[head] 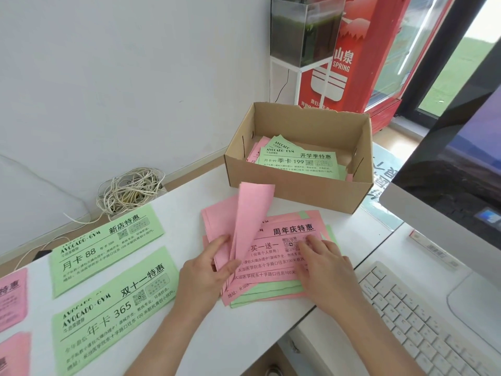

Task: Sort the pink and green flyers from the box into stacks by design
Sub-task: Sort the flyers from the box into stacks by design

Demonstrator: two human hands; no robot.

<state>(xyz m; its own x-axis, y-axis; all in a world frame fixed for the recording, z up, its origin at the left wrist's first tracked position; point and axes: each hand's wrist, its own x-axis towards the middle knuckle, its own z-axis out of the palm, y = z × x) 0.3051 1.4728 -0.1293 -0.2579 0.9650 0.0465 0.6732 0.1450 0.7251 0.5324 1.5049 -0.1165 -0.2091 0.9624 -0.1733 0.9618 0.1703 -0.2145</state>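
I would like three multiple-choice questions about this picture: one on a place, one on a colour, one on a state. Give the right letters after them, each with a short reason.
1. Where does the cardboard box stand?
A) beyond the mixed pile
B) nearer to the person than the pile
C) on top of the pile

2. What colour is the top flyer in the box?
A) pink
B) green
C) white

3. What is the left hand doing?
A) lying flat and idle
B) pinching a pink flyer bent upward
C) reaching into the box

Answers:
1 A, the box sits farther from the person than the pile.
2 B, a green sheet lies uppermost.
3 B, thumb and fingers grip the sheet while the right hand rests on the pile.
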